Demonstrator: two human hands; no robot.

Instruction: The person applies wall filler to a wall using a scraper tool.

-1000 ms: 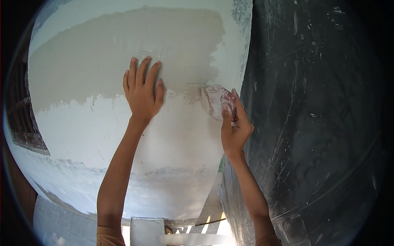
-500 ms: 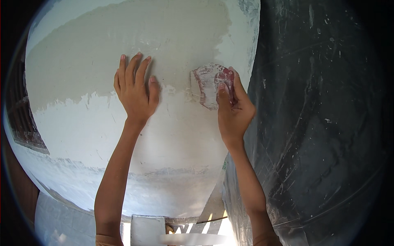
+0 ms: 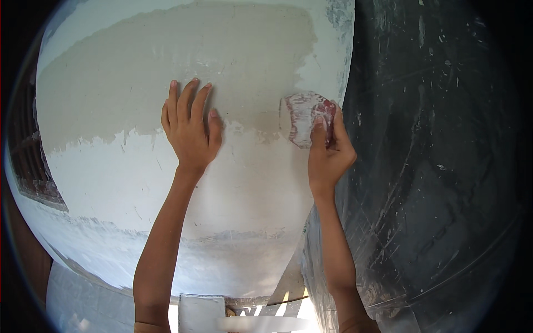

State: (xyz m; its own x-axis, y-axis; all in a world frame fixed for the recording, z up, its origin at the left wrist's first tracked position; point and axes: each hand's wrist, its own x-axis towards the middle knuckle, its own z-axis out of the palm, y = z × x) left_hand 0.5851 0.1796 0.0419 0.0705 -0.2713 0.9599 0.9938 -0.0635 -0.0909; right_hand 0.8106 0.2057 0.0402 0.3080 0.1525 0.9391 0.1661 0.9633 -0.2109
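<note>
head view, starting at the fingers: the right hand [image 3: 328,152] has its fingers together and pressed flat over a small reddish, dust-whitened piece of sandpaper [image 3: 304,117], pinning it against the wall [image 3: 233,183]. the thumb side is hidden under the hand, so i cannot tell whether it hooks the sheet's edge. the sandpaper sits at about 2 o'clock from picture centre, right on the ragged line where the grey-beige patch [image 3: 166,72] meets the whiter coat, and near the wall's right edge.

the left hand [image 3: 191,130] lies at 11 o'clock from centre, fingers spread apart and flat on the plaster, holding nothing; it looks like a brace.

to do this rubbing well, i judge the pressure should come from the flat of the fingers, not the tips, so the sheet does not dig grooves. short overlapping strokes across the colour boundary would feather it better than long ones. the sheet looks clogged with white dust, so a fresh face would likely cut cleaner.

outward at 3 o'clock a dark plastic sheet [image 3: 438,166], flecked with white, hangs just beside the wall edge; strokes should stop short of it. at 6 o'clock, below the wall, pale slats [image 3: 261,322] show in bright light.
</note>
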